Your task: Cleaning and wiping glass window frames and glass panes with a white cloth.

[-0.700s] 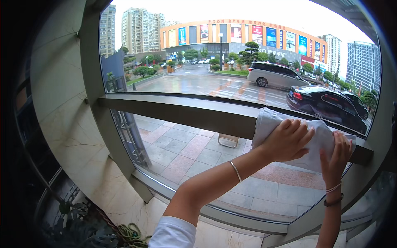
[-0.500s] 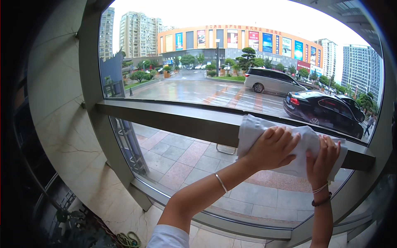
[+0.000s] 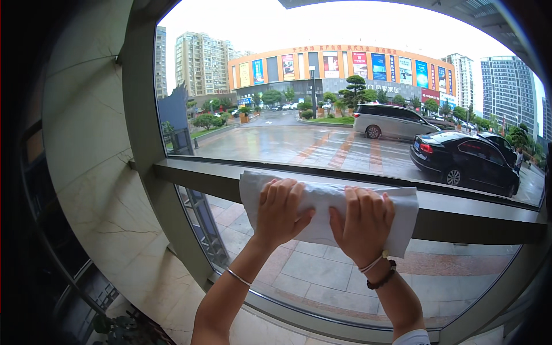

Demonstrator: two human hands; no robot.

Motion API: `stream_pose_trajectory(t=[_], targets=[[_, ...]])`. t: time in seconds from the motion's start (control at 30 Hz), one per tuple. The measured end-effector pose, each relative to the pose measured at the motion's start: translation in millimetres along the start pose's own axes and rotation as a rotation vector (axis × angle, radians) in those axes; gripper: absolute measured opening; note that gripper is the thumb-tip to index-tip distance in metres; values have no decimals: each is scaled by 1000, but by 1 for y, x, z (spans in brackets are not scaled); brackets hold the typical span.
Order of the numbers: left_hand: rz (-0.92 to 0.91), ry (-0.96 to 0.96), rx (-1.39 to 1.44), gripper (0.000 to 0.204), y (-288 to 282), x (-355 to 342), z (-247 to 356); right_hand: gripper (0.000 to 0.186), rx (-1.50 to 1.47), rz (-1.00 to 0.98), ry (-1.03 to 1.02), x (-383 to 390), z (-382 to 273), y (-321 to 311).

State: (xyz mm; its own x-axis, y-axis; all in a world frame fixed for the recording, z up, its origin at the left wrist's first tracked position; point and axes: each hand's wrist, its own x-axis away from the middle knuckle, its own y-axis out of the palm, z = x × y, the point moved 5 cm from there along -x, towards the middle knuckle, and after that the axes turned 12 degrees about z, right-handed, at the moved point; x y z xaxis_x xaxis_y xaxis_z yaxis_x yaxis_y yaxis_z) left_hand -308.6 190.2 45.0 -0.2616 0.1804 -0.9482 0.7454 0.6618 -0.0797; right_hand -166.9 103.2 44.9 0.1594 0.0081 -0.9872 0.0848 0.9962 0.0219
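A white cloth (image 3: 319, 210) is draped over the brown-grey metal crossbar (image 3: 471, 226) of a large window frame. My left hand (image 3: 280, 211) grips its left part, fingers curled over the bar's top edge. Toward the cloth's right end, my right hand (image 3: 363, 223) holds it the same way, thumb pointing inward. The two hands are a short gap apart, both pressing the cloth against the bar. The cloth's lower edge hangs below the bar, in front of the lower glass. Whatever lies under the cloth is hidden.
The frame's left upright (image 3: 150, 115) meets a marble wall (image 3: 92, 155). A dark leafy plant (image 3: 118, 329) stands at the lower left. Beyond the glass are a paved walkway (image 3: 322, 270), a silver van (image 3: 391, 121), a black car (image 3: 463, 158) and an orange building.
Both hands have slid left along the crossbar with the cloth, from its right part to nearer the middle. The cloth is spread wider, and the view has shifted slightly.
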Motion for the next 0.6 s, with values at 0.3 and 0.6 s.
stream_pose_trajectory(t=[0.3,0.6], targets=[[-77,-93,-28,65,3,2,22,45,-62,-29,-51,-1,17,-11],[26,-36,79,66,61,-52,188,51,114,-44,-87,27,181,-101]])
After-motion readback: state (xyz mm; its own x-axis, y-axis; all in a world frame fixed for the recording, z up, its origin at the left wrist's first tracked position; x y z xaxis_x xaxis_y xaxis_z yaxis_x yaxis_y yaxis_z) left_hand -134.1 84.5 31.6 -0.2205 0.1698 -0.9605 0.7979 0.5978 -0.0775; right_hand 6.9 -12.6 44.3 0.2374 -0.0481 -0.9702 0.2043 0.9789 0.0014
